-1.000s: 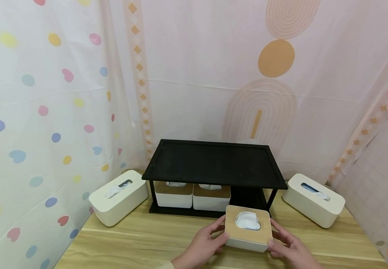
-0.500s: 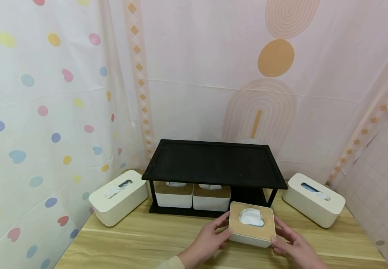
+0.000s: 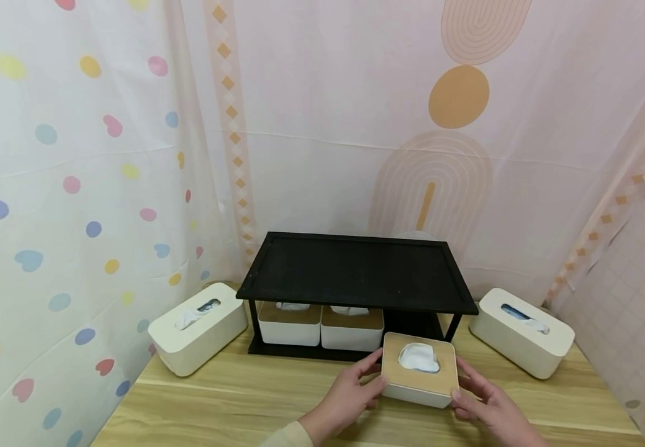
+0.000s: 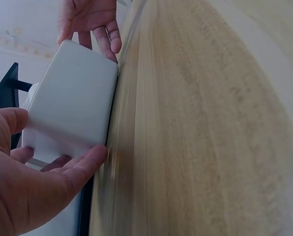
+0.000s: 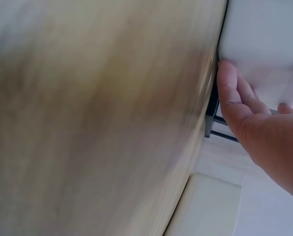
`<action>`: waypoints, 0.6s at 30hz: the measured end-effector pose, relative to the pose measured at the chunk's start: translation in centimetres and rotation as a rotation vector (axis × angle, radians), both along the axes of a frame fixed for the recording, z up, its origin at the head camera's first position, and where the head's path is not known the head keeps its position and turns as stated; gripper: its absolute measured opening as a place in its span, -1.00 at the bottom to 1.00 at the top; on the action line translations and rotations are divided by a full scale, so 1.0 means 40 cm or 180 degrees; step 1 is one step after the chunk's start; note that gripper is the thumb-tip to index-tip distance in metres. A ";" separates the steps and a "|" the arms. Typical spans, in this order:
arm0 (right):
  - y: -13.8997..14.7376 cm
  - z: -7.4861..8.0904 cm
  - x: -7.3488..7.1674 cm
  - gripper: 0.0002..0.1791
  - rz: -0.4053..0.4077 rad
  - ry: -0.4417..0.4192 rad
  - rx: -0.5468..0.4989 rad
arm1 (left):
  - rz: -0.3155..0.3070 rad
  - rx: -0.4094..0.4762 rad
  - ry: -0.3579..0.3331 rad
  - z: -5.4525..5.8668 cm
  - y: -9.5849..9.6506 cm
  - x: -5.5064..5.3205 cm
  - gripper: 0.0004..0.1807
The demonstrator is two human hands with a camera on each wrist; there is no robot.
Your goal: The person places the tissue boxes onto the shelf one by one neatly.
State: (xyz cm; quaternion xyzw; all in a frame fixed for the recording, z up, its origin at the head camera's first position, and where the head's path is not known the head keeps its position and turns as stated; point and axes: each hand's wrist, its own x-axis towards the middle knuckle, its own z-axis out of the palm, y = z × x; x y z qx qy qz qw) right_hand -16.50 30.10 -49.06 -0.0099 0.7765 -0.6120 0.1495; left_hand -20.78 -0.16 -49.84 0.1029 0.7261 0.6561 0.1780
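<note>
A white tissue box with a wood-coloured lid and white tissue in its oval opening is held between both hands, in front of the right part of a black shelf. My left hand grips its left side, thumb at the front corner and fingers along the side. On the opposite side my right hand holds it the same way. In the left wrist view the tissue box shows its plain white wall, close over the table. Two matching tissue boxes stand side by side on the lower shelf, the left box and the middle box.
Longer cream tissue boxes stand on the wooden table, one at the left and another at the right of the shelf. Patterned curtains hang behind. A black post supports the shelf top's front right corner.
Both hands have carried the tissue box a little to the right and forward, closer to the shelf's right opening. The other boxes have not moved.
</note>
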 end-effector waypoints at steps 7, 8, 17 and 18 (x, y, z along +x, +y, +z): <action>0.001 -0.006 -0.006 -0.08 -0.0002 0.0034 -0.0026 | 0.0058 0.0021 0.0031 0.001 0.004 0.001 -0.32; 0.001 -0.006 -0.008 -0.09 -0.0013 0.0035 -0.0017 | 0.0072 0.0019 0.0043 0.001 0.005 0.001 -0.32; -0.014 -0.002 -0.018 -0.12 -0.0386 -0.0097 0.0264 | 0.0287 0.0019 0.0201 -0.009 0.016 0.005 -0.39; -0.017 -0.002 -0.020 -0.12 -0.0453 -0.0118 0.0311 | 0.0311 0.0019 0.0216 -0.010 0.017 0.006 -0.40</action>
